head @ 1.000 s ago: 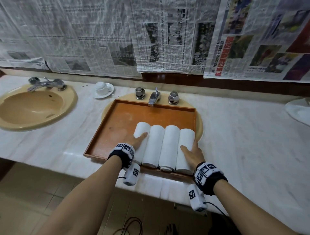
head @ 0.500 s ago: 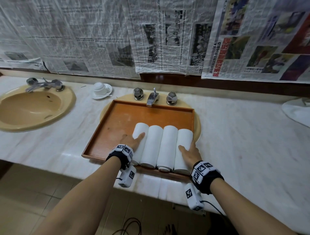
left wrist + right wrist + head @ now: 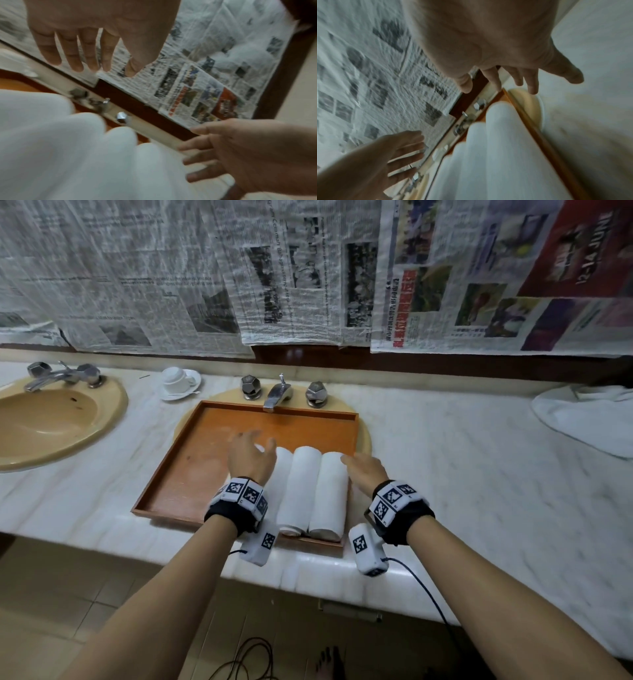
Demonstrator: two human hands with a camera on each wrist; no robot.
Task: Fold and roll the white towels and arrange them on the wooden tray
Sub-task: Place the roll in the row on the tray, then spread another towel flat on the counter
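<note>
My left hand (image 3: 251, 458) hangs with fingers spread and loose above the rolled towels (image 3: 313, 491), holding nothing. My right hand (image 3: 366, 470) is spread too, over the rightmost roll. The towels lie side by side in the right half of the wooden tray (image 3: 191, 474), touching one another. Behind the tray stands a tap (image 3: 279, 392); left of the tray, a sink (image 3: 51, 419).
</note>
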